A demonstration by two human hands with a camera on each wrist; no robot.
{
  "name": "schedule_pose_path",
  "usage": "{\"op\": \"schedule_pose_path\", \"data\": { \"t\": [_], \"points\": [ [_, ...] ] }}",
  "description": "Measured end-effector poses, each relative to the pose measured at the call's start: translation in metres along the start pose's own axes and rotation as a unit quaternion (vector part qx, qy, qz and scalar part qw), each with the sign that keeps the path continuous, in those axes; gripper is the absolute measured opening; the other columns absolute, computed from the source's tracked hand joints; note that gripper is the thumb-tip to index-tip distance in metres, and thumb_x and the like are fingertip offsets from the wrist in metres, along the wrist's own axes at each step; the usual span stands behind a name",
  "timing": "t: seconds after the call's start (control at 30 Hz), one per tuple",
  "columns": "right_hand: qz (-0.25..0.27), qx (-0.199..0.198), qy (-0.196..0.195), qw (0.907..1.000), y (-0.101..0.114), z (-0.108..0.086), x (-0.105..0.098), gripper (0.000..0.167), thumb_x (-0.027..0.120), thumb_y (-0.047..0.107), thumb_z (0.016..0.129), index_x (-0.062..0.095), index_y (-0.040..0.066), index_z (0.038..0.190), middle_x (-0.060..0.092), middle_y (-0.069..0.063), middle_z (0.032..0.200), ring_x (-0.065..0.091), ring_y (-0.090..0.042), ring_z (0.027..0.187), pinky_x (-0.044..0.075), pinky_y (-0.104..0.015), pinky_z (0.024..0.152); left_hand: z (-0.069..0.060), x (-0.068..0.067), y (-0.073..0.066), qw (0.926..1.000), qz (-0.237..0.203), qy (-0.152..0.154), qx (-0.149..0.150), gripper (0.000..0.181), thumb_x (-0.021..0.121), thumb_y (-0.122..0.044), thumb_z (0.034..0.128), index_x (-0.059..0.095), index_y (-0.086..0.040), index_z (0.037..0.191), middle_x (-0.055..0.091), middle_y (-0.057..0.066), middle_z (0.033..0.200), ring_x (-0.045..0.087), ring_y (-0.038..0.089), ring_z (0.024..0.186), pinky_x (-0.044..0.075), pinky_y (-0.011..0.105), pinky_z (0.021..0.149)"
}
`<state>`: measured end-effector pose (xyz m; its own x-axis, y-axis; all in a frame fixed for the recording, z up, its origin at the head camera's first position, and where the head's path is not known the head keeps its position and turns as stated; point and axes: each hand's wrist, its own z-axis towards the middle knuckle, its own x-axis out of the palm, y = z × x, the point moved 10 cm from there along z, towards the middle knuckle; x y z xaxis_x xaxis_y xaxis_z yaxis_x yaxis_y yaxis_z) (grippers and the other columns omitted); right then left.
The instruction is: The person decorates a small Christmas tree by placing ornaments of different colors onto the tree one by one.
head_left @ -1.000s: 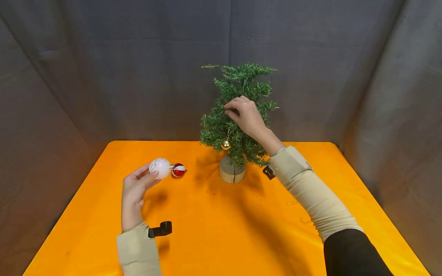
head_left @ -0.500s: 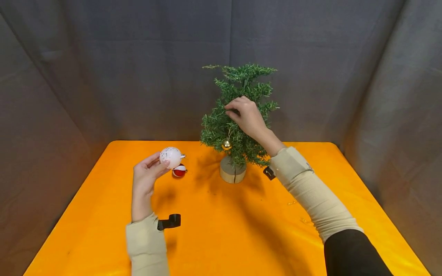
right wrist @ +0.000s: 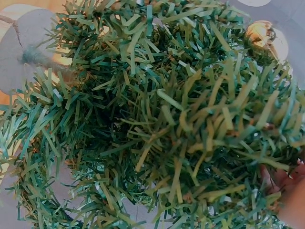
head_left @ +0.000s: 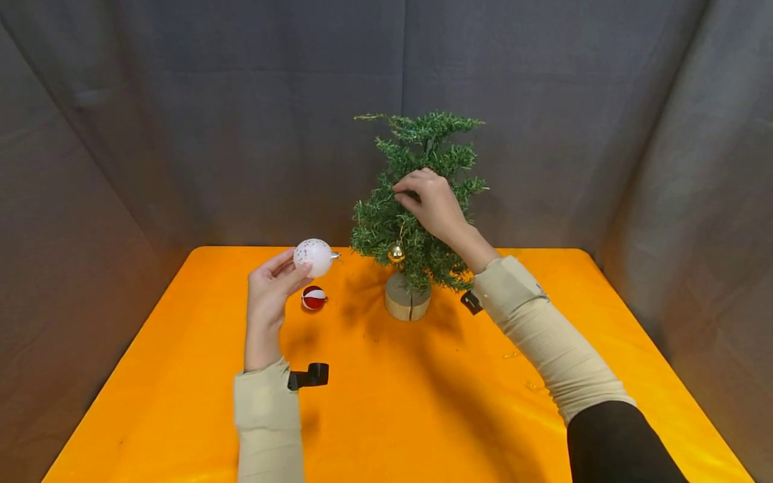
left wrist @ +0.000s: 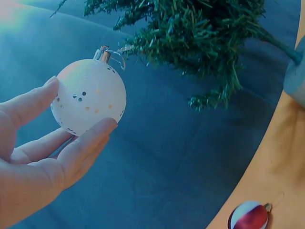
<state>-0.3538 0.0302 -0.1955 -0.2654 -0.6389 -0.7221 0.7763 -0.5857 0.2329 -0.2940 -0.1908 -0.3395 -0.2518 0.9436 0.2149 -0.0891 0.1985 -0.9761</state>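
Note:
My left hand [head_left: 272, 288] holds a white Christmas bauble [head_left: 313, 257] with dark and gold dots, raised over the table left of the tree. In the left wrist view, fingertips and thumb grip the bauble [left wrist: 90, 98] by its sides; its silver cap and thin loop point toward the branches. The small artificial Christmas tree [head_left: 386, 215] stands upright on a round wooden base [head_left: 407, 298]. My right hand [head_left: 431, 204] is at the tree's front, thumb and fingers pinching a branch [right wrist: 224, 129]; greenery partly hides its fingertips in the right wrist view.
A gold bauble [head_left: 396, 253] hangs from a lower branch. A red and white bauble [head_left: 313, 298] lies on the orange table [head_left: 374, 402], below and behind the left hand. Thin gold strings [head_left: 531, 386] lie at the right. Grey curtains [head_left: 272, 134] surround the table.
My left hand has carried the white bauble to the right and up, closer to the tree. The right hand has stayed at the branch.

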Motion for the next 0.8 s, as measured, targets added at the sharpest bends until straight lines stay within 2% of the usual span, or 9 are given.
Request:
{"op": "schedule_pose_path", "data": {
  "t": [0.1,0.13,0.2,0.3,0.37,0.43,0.53,0.63,0.8],
  "points": [
    [-0.002,-0.002,-0.001,1.0,0.001,0.0,0.0,0.014,0.061,0.006,0.084,0.068,-0.001,0.095,0.063,-0.012,0.094,0.054,-0.025,0.087,0.043,-0.034,0.079,0.01,0.002,0.005,0.9999,-0.008,0.007,0.012,0.048,0.065,-0.009,0.0804,0.05,0.001,0.125,0.051,0.017,0.115,0.056,0.023,0.097,0.048,0.031,0.077],
    [-0.002,-0.002,-0.001,1.0,0.001,0.0,0.0,0.014,0.061,0.006,0.084,0.068,-0.001,0.095,0.063,-0.012,0.094,0.054,-0.025,0.087,0.043,-0.034,0.079,0.017,0.002,0.009,0.9998,-0.013,0.01,0.014,0.048,0.067,-0.01,0.0791,0.052,0.0,0.124,0.052,0.016,0.115,0.056,0.024,0.099,0.048,0.033,0.078],
    [-0.002,-0.001,0.0,1.0,0.001,0.0,0.0,0.014,0.06,0.006,0.085,0.068,-0.001,0.095,0.063,-0.012,0.094,0.054,-0.025,0.087,0.043,-0.034,0.079,0.04,-0.002,0.026,0.9974,-0.049,0.03,0.044,0.049,0.071,-0.01,0.0749,0.056,-0.004,0.121,0.054,0.014,0.114,0.057,0.024,0.097,0.05,0.033,0.072],
    [-0.004,0.001,0.001,1.0,0.001,0.0,0.0,0.015,0.06,0.006,0.085,0.068,-0.001,0.095,0.063,-0.012,0.094,0.054,-0.025,0.088,0.043,-0.034,0.079,0.052,0.0,0.029,0.995,-0.068,0.044,0.059,0.049,0.073,-0.009,0.0729,0.057,-0.004,0.119,0.055,0.014,0.113,0.058,0.025,0.096,0.051,0.036,0.071],
    [-0.004,0.003,0.003,1.0,0.001,0.0,0.0,0.015,0.06,0.006,0.085,0.068,-0.001,0.095,0.063,-0.012,0.094,0.054,-0.025,0.088,0.043,-0.034,0.079,0.047,0.007,0.019,0.9947,-0.063,0.046,0.067,0.047,0.071,-0.007,0.0752,0.056,-0.001,0.12,0.055,0.015,0.113,0.058,0.025,0.096,0.051,0.035,0.071],
    [-0.004,0.003,0.003,1.0,0.002,0.0,0.0,0.014,0.061,0.006,0.085,0.068,-0.001,0.095,0.063,-0.012,0.094,0.054,-0.025,0.087,0.043,-0.034,0.078,0.028,0.018,-0.002,0.9972,-0.042,0.039,0.048,0.047,0.067,-0.006,0.0788,0.052,0.003,0.122,0.053,0.018,0.113,0.057,0.025,0.097,0.048,0.036,0.076],
    [-0.003,0.003,0.002,1.0,0.001,0.0,0.0,0.014,0.061,0.006,0.084,0.068,-0.001,0.094,0.063,-0.012,0.094,0.053,-0.025,0.087,0.043,-0.034,0.078,0.017,0.028,-0.018,0.9978,-0.04,0.038,0.036,0.047,0.062,-0.002,0.0817,0.047,0.007,0.125,0.053,0.016,0.112,0.057,0.02,0.093,0.048,0.034,0.076],
    [-0.001,0.004,0.002,1.0,0.001,0.001,0.0,0.014,0.061,0.006,0.084,0.068,-0.001,0.094,0.063,-0.012,0.094,0.053,-0.025,0.087,0.043,-0.034,0.077,0.013,0.034,-0.026,0.9976,-0.052,0.037,0.028,0.046,0.061,0.0,0.082,0.046,0.009,0.125,0.053,0.015,0.111,0.056,0.018,0.091,0.048,0.035,0.075],
    [0.001,0.01,0.006,0.9999,0.0,0.001,0.0,0.014,0.061,0.006,0.084,0.068,-0.001,0.095,0.062,-0.012,0.095,0.053,-0.025,0.088,0.043,-0.034,0.076,0.015,0.039,-0.032,0.9975,-0.053,0.03,0.037,0.043,0.06,0.002,0.0825,0.048,0.008,0.123,0.052,0.017,0.114,0.055,0.022,0.095,0.048,0.035,0.075]
  ]
}}
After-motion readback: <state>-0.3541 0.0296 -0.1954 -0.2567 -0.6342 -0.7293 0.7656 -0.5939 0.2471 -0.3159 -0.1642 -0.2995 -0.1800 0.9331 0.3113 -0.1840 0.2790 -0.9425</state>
